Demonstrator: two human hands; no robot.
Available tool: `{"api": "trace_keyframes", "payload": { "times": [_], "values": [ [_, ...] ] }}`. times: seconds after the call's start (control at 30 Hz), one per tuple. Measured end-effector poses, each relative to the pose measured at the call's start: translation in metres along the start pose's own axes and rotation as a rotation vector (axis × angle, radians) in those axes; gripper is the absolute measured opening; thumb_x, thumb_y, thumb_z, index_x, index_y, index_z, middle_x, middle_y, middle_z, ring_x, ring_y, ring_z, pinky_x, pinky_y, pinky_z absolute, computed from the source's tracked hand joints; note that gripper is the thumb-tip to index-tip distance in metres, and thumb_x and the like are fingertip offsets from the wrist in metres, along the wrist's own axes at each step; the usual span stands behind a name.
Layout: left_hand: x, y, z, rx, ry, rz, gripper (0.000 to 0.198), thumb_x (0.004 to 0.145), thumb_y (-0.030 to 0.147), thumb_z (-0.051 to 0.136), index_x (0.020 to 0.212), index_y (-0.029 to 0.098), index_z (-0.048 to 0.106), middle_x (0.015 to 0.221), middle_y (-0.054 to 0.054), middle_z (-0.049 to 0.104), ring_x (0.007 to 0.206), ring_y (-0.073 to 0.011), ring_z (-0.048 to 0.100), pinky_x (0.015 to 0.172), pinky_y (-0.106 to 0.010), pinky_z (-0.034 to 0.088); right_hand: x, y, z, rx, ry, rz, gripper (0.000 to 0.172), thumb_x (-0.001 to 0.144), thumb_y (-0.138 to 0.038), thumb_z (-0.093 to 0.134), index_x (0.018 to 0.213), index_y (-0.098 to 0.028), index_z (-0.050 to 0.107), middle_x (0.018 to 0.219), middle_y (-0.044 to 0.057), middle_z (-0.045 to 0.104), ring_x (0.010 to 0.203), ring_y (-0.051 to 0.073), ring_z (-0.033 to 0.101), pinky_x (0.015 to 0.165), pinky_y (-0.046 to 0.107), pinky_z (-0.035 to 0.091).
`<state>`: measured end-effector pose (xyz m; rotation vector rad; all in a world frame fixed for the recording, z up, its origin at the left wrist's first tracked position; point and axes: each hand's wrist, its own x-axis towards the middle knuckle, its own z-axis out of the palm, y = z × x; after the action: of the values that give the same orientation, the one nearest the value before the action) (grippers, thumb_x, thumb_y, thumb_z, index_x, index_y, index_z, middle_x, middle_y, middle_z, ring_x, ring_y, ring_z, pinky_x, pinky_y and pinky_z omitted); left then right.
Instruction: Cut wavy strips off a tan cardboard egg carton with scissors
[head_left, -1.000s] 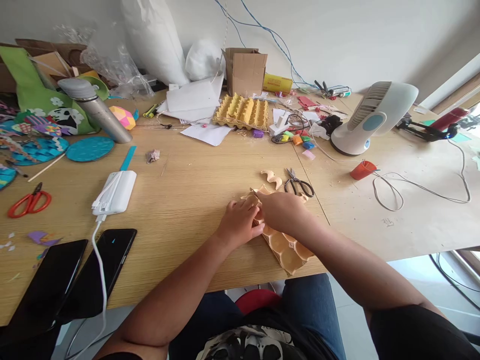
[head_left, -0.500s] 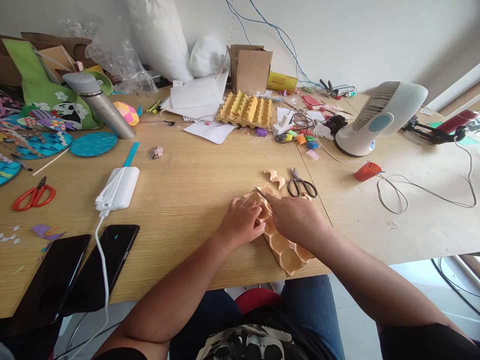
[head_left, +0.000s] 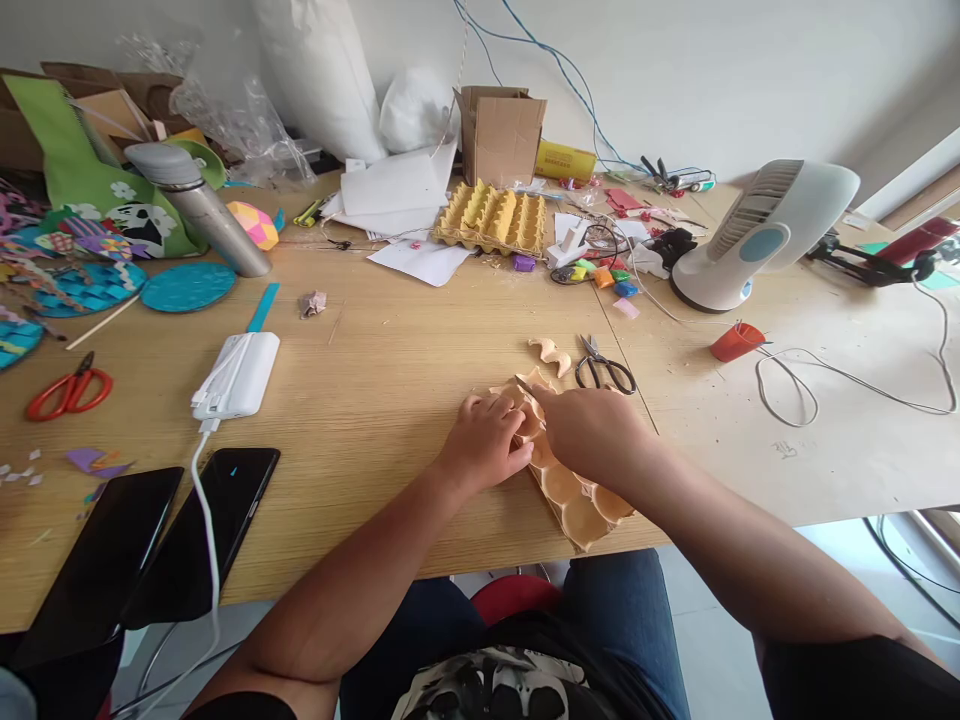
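Note:
A tan moulded-pulp egg tray (head_left: 564, 487) lies on the table right in front of me. My left hand (head_left: 486, 440) holds its left side down, fingers bent over the far part and thumb at the cups. Over the tray's right half, my right hand (head_left: 594, 432) is closed round a knife, its handle hidden in the fist. The thin dark knife blade (head_left: 523, 386) sticks out past the index finger and touches the far cups. Just beyond are a curved cut-off scrap of tray (head_left: 550, 356) and black-handled scissors (head_left: 604, 370), partly open.
A white fan (head_left: 757, 240) and an orange cup (head_left: 737, 341) stand to the right. Behind are a yellow egg tray (head_left: 491, 222) and a cardboard box (head_left: 501, 135). At left lie a power bank (head_left: 238, 375), phones (head_left: 206, 540), red scissors (head_left: 70, 390) and a steel bottle (head_left: 202, 215).
Almost nothing differs. The right hand and blade have shifted very slightly, while the left hand stays on the tray.

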<state>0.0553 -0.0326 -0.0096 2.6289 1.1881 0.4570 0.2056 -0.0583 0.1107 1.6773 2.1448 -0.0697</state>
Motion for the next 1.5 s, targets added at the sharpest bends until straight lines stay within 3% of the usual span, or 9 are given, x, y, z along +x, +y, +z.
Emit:
{"api": "trace_keyframes", "payload": {
  "times": [0.37,0.63,0.83,1.03,1.13,1.3,1.5],
  "values": [
    [0.000,0.001,0.000,-0.001,-0.017,-0.001,0.019,0.093,0.040,0.058,0.101,0.023,0.061,0.115,-0.007,0.066,0.113,-0.0262,0.059,0.109,-0.049,0.034,0.005,-0.001,0.004,-0.023,-0.043,0.017,0.070,0.093,-0.014,0.054,0.160,-0.015,0.033,0.089,0.012,0.077,0.082,0.023,0.074,0.061,0.027,0.046],
    [0.000,0.002,0.000,0.010,-0.013,-0.001,0.018,0.093,0.039,0.057,0.096,0.021,0.061,0.120,-0.009,0.065,0.111,-0.0261,0.060,0.105,-0.049,0.036,0.015,-0.001,0.005,0.016,-0.013,0.041,0.063,0.095,-0.022,0.054,0.156,-0.019,0.041,0.092,0.013,0.077,0.079,0.023,0.074,0.059,0.027,0.047],
    [0.000,0.004,-0.002,-0.001,-0.028,-0.002,0.015,0.092,0.036,0.059,0.097,0.022,0.061,0.119,-0.008,0.066,0.112,-0.0264,0.060,0.106,-0.049,0.036,0.006,-0.004,0.000,-0.023,-0.035,0.017,0.070,0.091,-0.015,0.055,0.158,-0.016,0.037,0.085,0.012,0.076,0.075,0.022,0.073,0.059,0.026,0.046],
    [0.001,0.004,-0.002,0.005,-0.038,-0.004,0.021,0.094,0.041,0.056,0.097,0.021,0.061,0.124,-0.011,0.065,0.113,-0.0272,0.060,0.102,-0.050,0.039,0.017,-0.003,0.005,0.018,-0.044,0.050,0.072,0.090,-0.026,0.060,0.158,-0.016,0.037,0.092,0.013,0.076,0.080,0.024,0.073,0.056,0.026,0.043],
    [0.000,0.003,0.000,0.010,-0.031,-0.007,0.023,0.093,0.042,0.058,0.103,0.022,0.062,0.120,-0.009,0.065,0.114,-0.0273,0.060,0.107,-0.051,0.037,0.007,0.005,0.009,0.019,-0.012,0.032,0.066,0.094,-0.025,0.054,0.158,-0.021,0.037,0.083,0.009,0.076,0.074,0.020,0.071,0.056,0.026,0.039],
    [-0.001,0.004,0.000,0.018,-0.027,-0.009,0.024,0.092,0.041,0.059,0.106,0.022,0.063,0.118,-0.010,0.066,0.117,-0.0282,0.058,0.113,-0.052,0.033,-0.016,0.020,0.024,0.031,0.122,0.051,0.055,0.099,-0.029,0.044,0.154,-0.027,0.043,0.085,0.006,0.077,0.073,0.020,0.070,0.057,0.028,0.035],
    [-0.001,0.003,-0.001,0.002,-0.005,-0.001,0.022,0.091,0.039,0.061,0.106,0.023,0.064,0.122,-0.009,0.066,0.120,-0.0279,0.057,0.117,-0.052,0.031,-0.019,0.022,0.030,0.057,0.137,0.038,0.053,0.100,-0.028,0.042,0.153,-0.027,0.045,0.090,0.006,0.078,0.075,0.019,0.069,0.060,0.029,0.035]
  ]
}}
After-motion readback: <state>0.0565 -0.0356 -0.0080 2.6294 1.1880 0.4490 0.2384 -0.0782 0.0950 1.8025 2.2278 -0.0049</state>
